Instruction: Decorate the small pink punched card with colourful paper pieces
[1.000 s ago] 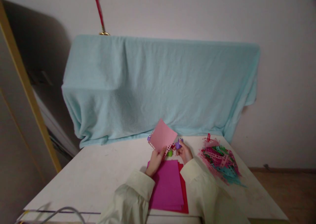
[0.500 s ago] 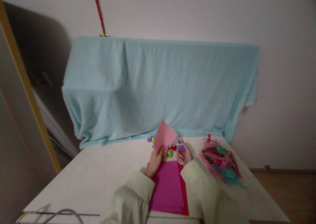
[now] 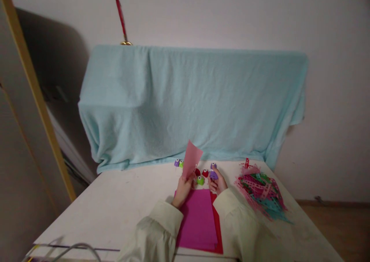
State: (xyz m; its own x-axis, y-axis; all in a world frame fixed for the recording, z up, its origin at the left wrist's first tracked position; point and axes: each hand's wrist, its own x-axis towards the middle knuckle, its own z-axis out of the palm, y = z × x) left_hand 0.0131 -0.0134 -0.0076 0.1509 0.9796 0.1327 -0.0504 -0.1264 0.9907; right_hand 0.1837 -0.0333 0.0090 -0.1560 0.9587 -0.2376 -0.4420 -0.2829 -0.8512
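Observation:
My left hand [image 3: 183,188] is closed on a pink sheet of paper [image 3: 191,157] that stands up tilted, with small punched holes along its edge. My right hand [image 3: 219,182] grips a small purple paper punch [image 3: 213,175], its thumb resting on top. Between the hands sit a green punch [image 3: 200,181] with a round eye and a red punch [image 3: 205,173]. A second red one shows partly beside the paper. Below the hands lies a stack of magenta paper [image 3: 197,219] over red paper [image 3: 220,241].
A heap of punched paper strips [image 3: 261,190] in pink, green and blue lies on the right of the white table [image 3: 110,208]. Farther back, a purple punch [image 3: 177,162] sits left of the paper. A light blue cloth [image 3: 196,100] hangs behind. A grey cable [image 3: 78,246] curves at the front left.
The pink sheet has turned more edge-on, uncovering a second red punch. My right hand keeps hold of the purple punch. The whole view has shifted slightly.

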